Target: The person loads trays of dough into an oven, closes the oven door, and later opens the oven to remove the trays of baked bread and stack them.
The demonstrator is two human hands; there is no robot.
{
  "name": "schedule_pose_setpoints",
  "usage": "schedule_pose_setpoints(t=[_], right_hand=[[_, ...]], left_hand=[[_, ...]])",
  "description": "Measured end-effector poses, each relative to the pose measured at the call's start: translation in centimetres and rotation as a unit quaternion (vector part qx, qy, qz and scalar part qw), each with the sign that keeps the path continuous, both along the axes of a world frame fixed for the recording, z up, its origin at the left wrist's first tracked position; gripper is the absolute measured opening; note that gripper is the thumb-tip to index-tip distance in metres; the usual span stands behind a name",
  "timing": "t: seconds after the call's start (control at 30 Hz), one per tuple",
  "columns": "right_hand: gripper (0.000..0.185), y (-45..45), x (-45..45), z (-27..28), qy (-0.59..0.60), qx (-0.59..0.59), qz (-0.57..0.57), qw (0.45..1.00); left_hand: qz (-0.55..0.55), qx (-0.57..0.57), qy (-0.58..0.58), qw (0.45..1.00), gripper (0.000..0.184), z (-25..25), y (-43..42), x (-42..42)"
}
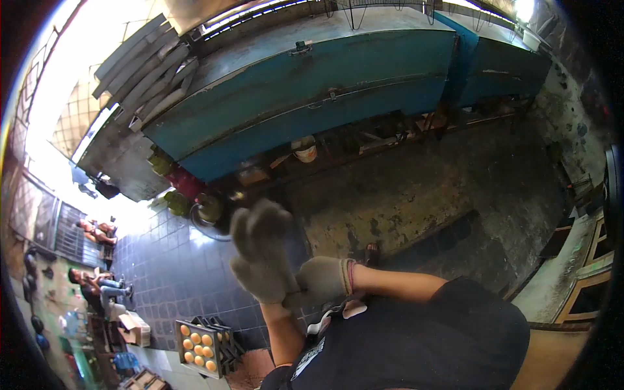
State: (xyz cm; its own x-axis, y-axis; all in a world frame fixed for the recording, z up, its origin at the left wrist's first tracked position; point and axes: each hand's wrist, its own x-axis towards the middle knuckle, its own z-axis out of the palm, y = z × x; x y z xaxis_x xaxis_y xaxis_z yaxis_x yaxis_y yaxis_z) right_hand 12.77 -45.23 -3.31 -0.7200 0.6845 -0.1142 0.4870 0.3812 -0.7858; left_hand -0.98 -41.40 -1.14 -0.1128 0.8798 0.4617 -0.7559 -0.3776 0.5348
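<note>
Both my hands wear pale grey work gloves. My left hand (260,250) is raised with its fingers stretched up, holding nothing; its outline is slightly blurred. At the wrist of that hand, my right hand (322,281) grips the cuff of the left glove (281,294), its fingers curled and partly hidden. The right glove's cuff has a coloured band (350,276).
Ahead stands a long blue metal cabinet (312,78), with a white bucket (304,149) beneath it. Gas cylinders (209,208) stand at its left end. Lower left is a tray (198,348) of round buns. People sit along the left (97,286).
</note>
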Motion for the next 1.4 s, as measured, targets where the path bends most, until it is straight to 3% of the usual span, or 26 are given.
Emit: schedule_pose_setpoints(t=[0.03,0.1,0.17,0.2,0.27,0.3,0.33,0.37,0.4,0.43,0.47,0.5,0.53,0.57,0.63,0.67,0.73,0.8,0.93,1.0,1.07,1.17,1.27,1.33,1.4], right_hand=[[0.061,0.2,0.1,0.1,-0.014,0.012,0.011,1.000],[0.056,1.0,1.2,1.0,0.010,0.005,0.013,1.000],[0.051,0.7,1.9,0.7,0.034,-0.007,0.017,0.999],[0.048,0.6,2.2,-0.2,0.131,0.000,-0.019,0.991],[0.045,1.1,3.7,-1.9,0.300,0.014,-0.105,0.948],[0.048,1.3,4.3,-2.7,0.444,-0.054,-0.132,0.885],[0.050,1.4,4.9,-3.0,0.579,-0.105,-0.140,0.796],[0.054,1.7,5.3,-2.2,0.744,-0.222,-0.115,0.619],[0.054,2.6,5.6,-1.6,0.743,-0.226,-0.115,0.620],[0.057,3.8,5.7,-0.9,0.799,-0.217,-0.077,0.556],[0.060,4.4,5.6,-0.6,0.848,-0.205,-0.039,0.488],[0.060,4.5,5.4,-0.8,0.847,-0.209,-0.037,0.487],[0.058,4.8,5.4,-0.9,0.860,-0.233,-0.047,0.451],[0.056,5.0,5.5,-1.1,0.872,-0.254,-0.058,0.415],[0.054,4.5,5.5,-1.7,0.868,-0.243,-0.094,0.424],[0.051,4.2,5.7,-2.0,0.861,-0.236,-0.131,0.431],[0.049,3.5,6.2,-2.5,0.865,-0.231,-0.148,0.420],[0.047,3.5,6.6,-2.8,0.872,-0.219,-0.160,0.407],[0.046,3.2,7.5,-2.8,0.883,-0.179,-0.164,0.401],[0.047,3.2,7.7,-2.0,0.890,-0.165,-0.132,0.404],[0.053,3.1,7.4,0.7,0.912,-0.111,-0.152,0.365],[0.066,3.6,7.6,2.0,0.912,-0.043,-0.124,0.390],[0.079,4.3,9.3,0.0,0.923,-0.072,-0.027,0.378],[0.080,3.5,8.9,1.4,0.918,-0.069,-0.056,0.387],[0.082,2.4,8.2,4.1,0.911,-0.067,-0.085,0.397]], left_hand=[[0.014,-0.033,0.117,0.992,0.073,-2.7,0.0,-2.4],[0.027,-0.066,0.232,0.970,0.070,-3.5,0.2,-3.4],[-0.161,-0.047,0.013,0.986,0.052,-1.9,0.0,-3.0],[-0.159,-0.046,0.013,0.986,0.052,-2.3,0.1,-4.1],[-0.134,-0.079,0.163,0.974,0.058,-2.7,0.3,-6.6],[-0.131,-0.079,0.161,0.975,0.058,-2.8,0.3,-6.2],[-0.099,-0.157,0.304,0.934,0.049,-1.6,0.1,-4.5],[-0.065,-0.231,0.438,0.866,0.041,-1.1,-0.3,-2.9],[-0.111,-0.176,0.490,0.847,0.038,-3.3,-0.1,-1.4],[-0.155,-0.121,0.538,0.820,0.037,-5.5,-0.1,0.1],[-0.239,-0.182,0.529,0.794,0.039,-4.8,-0.9,1.9],[-0.321,-0.240,0.514,0.759,0.043,-4.0,-1.5,3.4],[-0.319,-0.240,0.514,0.759,0.043,-6.0,-1.5,3.8],[-0.214,-0.034,0.556,0.803,0.043,-9.4,-1.0,4.0],[-0.099,0.176,0.562,0.802,0.043,-9.9,-0.5,4.6],[-0.206,0.071,0.581,0.784,0.046,-9.9,-0.5,4.8],[-0.308,-0.043,0.586,0.748,0.050,-9.9,-1.4,4.9],[-0.358,-0.201,0.448,0.795,0.049,-10.4,-1.8,5.4],[-0.348,-0.232,0.495,0.762,0.046,-9.3,-2.2,5.6],[-0.321,-0.228,0.465,0.793,0.039,-8.6,-2.9,6.1],[-0.313,-0.231,0.467,0.794,0.038,-7.6,-3.3,6.5],[-0.306,-0.243,0.475,0.789,0.037,-6.4,-3.5,7.1],[-0.306,-0.238,0.468,0.794,0.036,-6.1,-4.0,7.6],[-0.309,-0.221,0.460,0.803,0.035,-5.6,-4.2,7.5],[-0.323,-0.199,0.510,0.772,0.037,-4.2,-4.1,7.4]])
